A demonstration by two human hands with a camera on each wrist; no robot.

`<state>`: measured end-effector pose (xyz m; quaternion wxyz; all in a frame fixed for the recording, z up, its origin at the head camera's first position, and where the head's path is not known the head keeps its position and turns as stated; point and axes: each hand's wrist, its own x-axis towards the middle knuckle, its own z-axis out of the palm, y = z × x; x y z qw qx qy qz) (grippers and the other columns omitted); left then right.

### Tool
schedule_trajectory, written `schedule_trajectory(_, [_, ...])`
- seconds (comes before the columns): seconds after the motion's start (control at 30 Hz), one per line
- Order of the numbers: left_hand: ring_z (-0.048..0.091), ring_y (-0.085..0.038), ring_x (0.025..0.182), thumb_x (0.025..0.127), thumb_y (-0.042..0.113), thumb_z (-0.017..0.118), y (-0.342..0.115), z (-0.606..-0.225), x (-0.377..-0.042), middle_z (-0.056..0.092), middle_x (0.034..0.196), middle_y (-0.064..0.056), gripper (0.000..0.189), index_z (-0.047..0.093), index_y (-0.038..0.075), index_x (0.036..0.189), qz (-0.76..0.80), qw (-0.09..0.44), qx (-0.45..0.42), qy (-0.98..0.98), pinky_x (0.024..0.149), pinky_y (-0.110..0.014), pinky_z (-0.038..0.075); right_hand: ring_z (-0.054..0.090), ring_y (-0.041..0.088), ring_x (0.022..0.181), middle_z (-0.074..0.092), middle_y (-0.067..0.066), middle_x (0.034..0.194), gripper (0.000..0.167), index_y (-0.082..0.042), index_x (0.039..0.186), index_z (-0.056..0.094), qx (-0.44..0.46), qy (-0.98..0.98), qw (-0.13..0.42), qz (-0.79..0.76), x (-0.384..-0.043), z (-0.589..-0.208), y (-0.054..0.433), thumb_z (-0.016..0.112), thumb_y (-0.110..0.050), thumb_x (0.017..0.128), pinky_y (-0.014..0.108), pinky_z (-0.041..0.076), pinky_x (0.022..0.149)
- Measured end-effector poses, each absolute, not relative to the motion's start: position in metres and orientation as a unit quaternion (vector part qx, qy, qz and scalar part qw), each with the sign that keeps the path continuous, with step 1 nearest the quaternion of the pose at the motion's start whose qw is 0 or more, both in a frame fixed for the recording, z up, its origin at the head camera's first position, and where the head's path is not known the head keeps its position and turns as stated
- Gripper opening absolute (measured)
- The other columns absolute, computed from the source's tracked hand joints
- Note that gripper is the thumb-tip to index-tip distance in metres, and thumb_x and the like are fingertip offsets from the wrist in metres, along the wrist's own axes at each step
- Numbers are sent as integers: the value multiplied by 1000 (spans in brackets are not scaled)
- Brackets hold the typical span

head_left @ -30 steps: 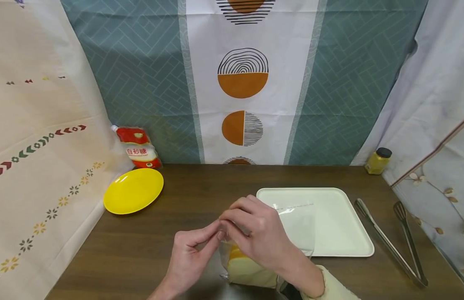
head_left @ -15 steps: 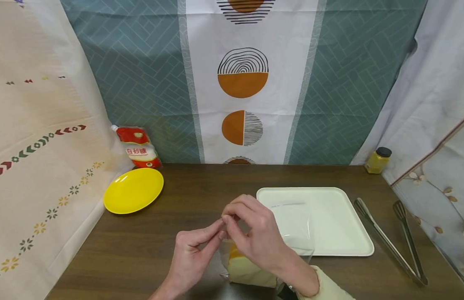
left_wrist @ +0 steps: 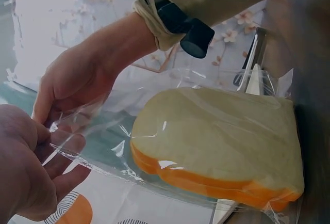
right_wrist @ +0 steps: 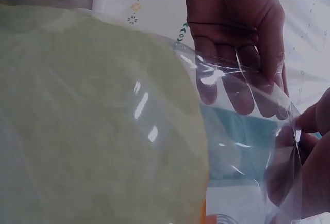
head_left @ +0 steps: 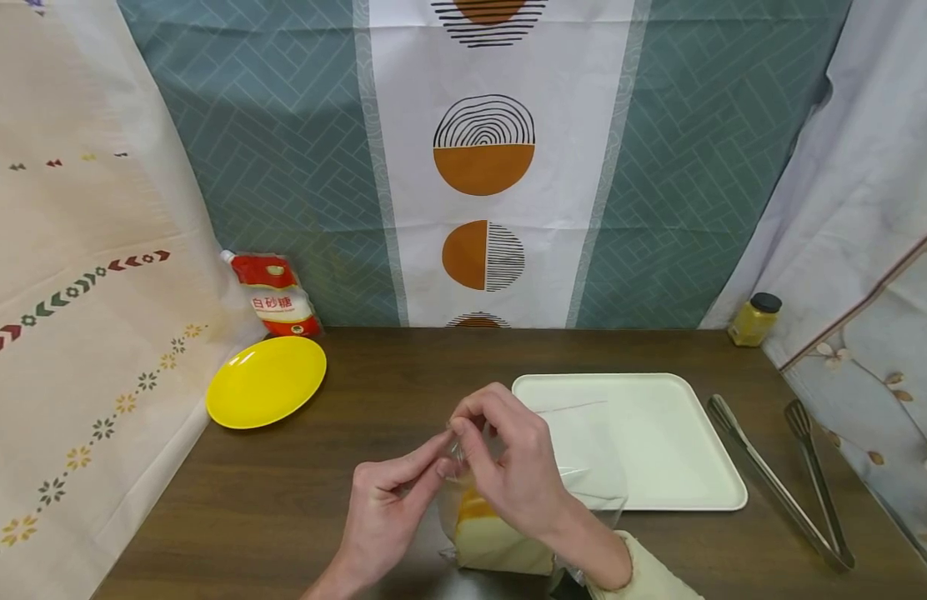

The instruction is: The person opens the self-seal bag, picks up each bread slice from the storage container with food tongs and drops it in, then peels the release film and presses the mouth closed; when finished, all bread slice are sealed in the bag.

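On the left, bare desk [head_left: 373,375] gives a hand a wide lane between the yellow plate [head_left: 267,382] and the left hand [head_left: 377,508], continuing right along the far side, between the white tray [head_left: 681,442] and the hanging cloth [head_left: 306,167]. At the near middle the way is blocked by the bagged bread [head_left: 501,543] and the right hand [head_left: 518,462] crossing above it, while the clear bag [head_left: 589,458] overlaps the tray's left part in the head view. Farther right, the metal tongs [head_left: 782,492] leave only a narrow gap beside the tray.
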<state>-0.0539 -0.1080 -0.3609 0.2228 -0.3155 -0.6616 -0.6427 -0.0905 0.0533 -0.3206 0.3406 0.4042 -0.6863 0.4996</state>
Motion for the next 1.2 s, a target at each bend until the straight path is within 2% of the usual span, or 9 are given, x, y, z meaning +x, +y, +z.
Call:
schedule_trajectory(0.3, [74,-21,88,89,-18,62,-106,-364,-53,74,98,-20,39,65,-7,126,-659,216,-300,-655,79,-32,57,49,11,67,57,1,81,10,-7,91,61,371,-691,354,510,-93,-316,58,60,-9,100,17,42,58])
schedule_trajectory(0.4, [74,-20,89,89,-17,61,-106,-365,-52,74,96,-20,39,64,-7,127,-659,218,-286,-661,78,-30,57,48,11,65,58,0,80,7,-6,92,62,356,-693,348,520,-93,-313,61,64,-1,95,17,41,57])
schedule_trajectory(0.5, [73,-19,92,90,-17,61,-106,-365,-51,74,94,-21,36,64,-9,125,-663,217,-274,-662,79,-30,57,49,10,61,60,1,79,11,-5,93,62,339,-694,331,542,-92,-311,63,66,6,92,19,42,53])
schedule_trajectory(0.63, [73,-18,91,90,-17,62,-105,-364,-50,73,91,-22,29,68,-10,118,-674,213,-262,-657,78,-31,57,56,12,61,64,1,79,4,-3,94,62,309,-691,307,576,-90,-308,66,65,-1,96,22,45,52])
schedule_trajectory(0.7, [74,-20,89,91,-16,61,-106,-364,-50,74,90,-21,26,69,-10,114,-679,208,-256,-655,78,-32,57,59,13,63,65,1,79,6,-1,94,62,296,-691,303,586,-89,-307,68,65,-5,97,22,47,53])
schedule_trajectory(0.87, [74,-25,86,93,-14,60,-107,-361,-51,75,90,-16,20,70,-8,109,-695,188,-231,-655,77,-33,58,65,16,66,68,3,81,8,0,94,63,269,-688,306,601,-88,-301,75,66,7,92,22,53,57])
schedule_trajectory(1.0, [74,-26,85,92,-14,60,-107,-360,-52,74,93,-18,17,70,-10,106,-705,180,-224,-648,77,-35,58,67,17,67,69,9,81,6,4,95,61,247,-678,291,629,-88,-297,83,63,10,93,25,56,58])
schedule_trajectory(1.2, [73,-24,90,92,-14,61,-106,-361,-55,73,102,-19,19,71,-9,107,-700,196,-223,-650,79,-33,58,70,20,69,66,23,82,3,11,98,57,227,-636,256,692,-91,-293,97,59,9,96,34,59,62])
